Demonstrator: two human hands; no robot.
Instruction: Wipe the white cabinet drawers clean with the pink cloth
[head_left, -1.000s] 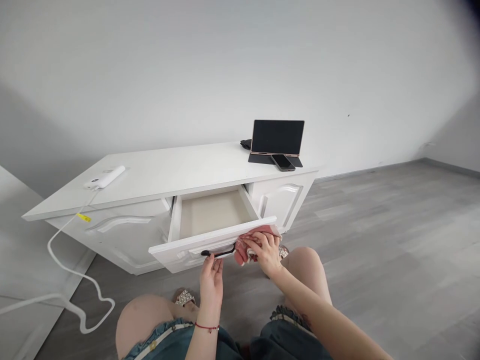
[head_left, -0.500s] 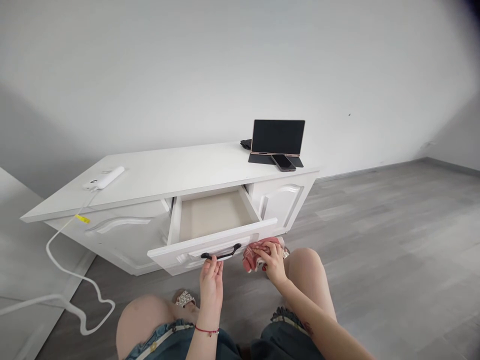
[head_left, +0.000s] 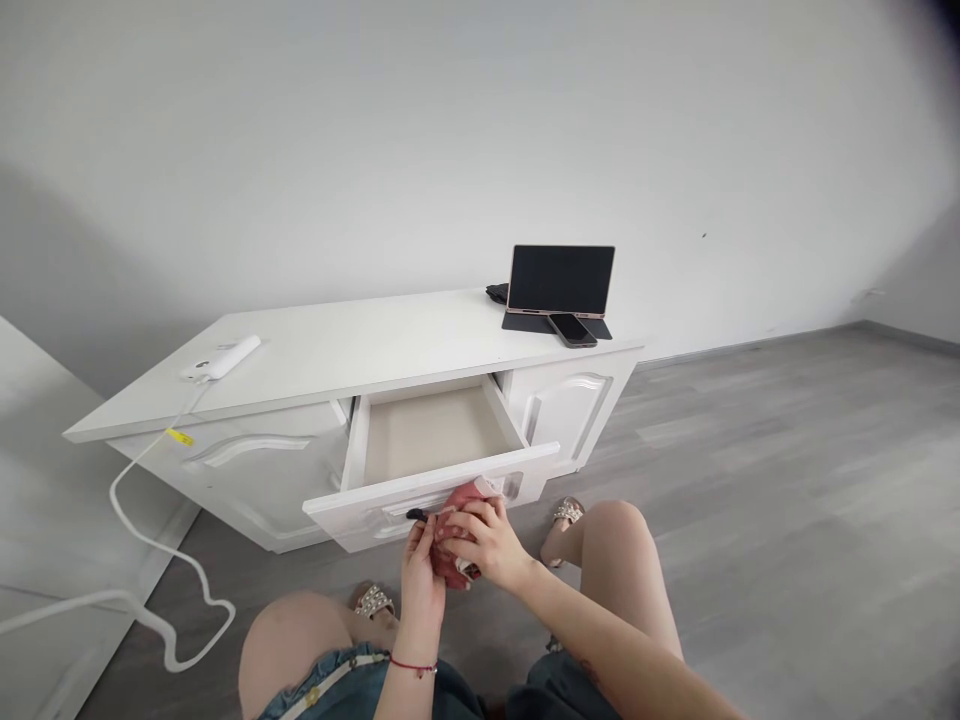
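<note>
Right hand (head_left: 495, 548): fingers closed on the red cloth (head_left: 448, 570), bunched over the black handle (head_left: 415, 515). Left hand (head_left: 424, 575): fingertips at the handle's exposed end, nearer it; hold cannot be determined. Handle runs lengthwise across the open drawer's (head_left: 435, 435) front. White worktop (head_left: 360, 345) above carries tablet (head_left: 561, 280), phone (head_left: 573, 331); grey floor (head_left: 787, 450) beyond.

A pale wall (head_left: 360, 150) meets grey plank flooring (head_left: 795, 500) along grey skirting (head_left: 916, 338).

Both hands (head_left: 491, 547) sit close together, fingers (head_left: 468, 526) bent.
</note>
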